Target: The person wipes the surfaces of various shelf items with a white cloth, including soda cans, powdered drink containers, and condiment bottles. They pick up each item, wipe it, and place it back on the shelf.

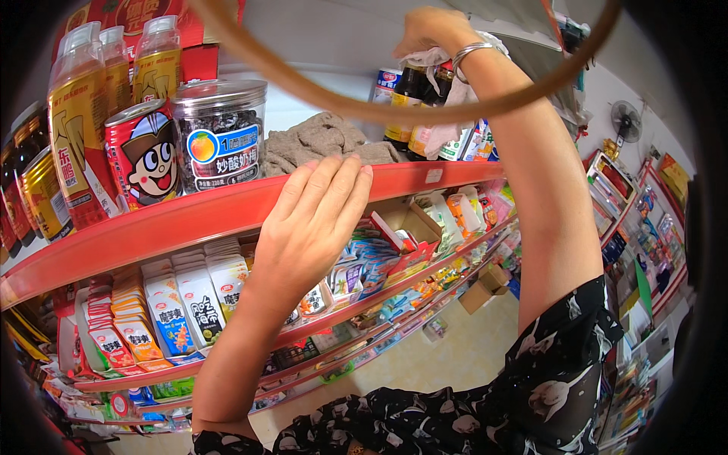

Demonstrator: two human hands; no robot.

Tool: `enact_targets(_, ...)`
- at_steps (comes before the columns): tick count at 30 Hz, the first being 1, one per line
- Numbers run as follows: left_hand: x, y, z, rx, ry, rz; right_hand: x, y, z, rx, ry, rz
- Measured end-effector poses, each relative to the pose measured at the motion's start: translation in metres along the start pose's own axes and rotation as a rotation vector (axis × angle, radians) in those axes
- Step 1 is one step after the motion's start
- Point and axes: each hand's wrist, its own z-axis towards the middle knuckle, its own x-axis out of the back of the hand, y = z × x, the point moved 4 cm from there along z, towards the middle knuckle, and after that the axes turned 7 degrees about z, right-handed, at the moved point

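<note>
My left hand [310, 227] lies flat on the red front edge [227, 213] of the top shelf, its fingers extended and holding nothing. Just behind its fingertips a crumpled grey-brown cloth [324, 139] rests on the shelf. My right hand [435, 31], with metal bangles at the wrist, reaches to the back right and grips a pale rag [446, 122]. The rag hangs over dark sauce bottles [406, 105] with yellow labels, hiding part of them. To the left of the grey-brown cloth stand a clear jar of dried plums [222, 136] and a red drink can [142, 153].
Clear-capped drink bottles [79, 125] stand at the left on the top shelf. Lower shelves hold rows of snack packets [170, 307] and a cardboard display box [406, 227]. An open carton [483, 290] sits near the floor. A blurred brown band [364, 111] crosses the view near the lens.
</note>
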Motion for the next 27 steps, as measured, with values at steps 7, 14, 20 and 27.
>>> enact_targets(7, 0.0, 0.0, 0.0, -0.007, 0.004, 0.014, -0.005, -0.002, 0.006, 0.044, -0.02, -0.14)
enact_targets(14, 0.003, 0.002, 0.004, -0.024, -0.015, 0.048, 0.001, 0.0, -0.003, 0.156, 0.245, -0.055)
enact_targets(20, 0.002, 0.005, 0.008, 0.034, -0.099, 0.029, 0.04, -0.01, -0.04, 0.432, 0.457, 0.745)
enact_targets(27, 0.011, 0.009, 0.011, 0.056, -0.173, -0.024, 0.044, -0.091, -0.083, 1.062, -0.133, 2.177)
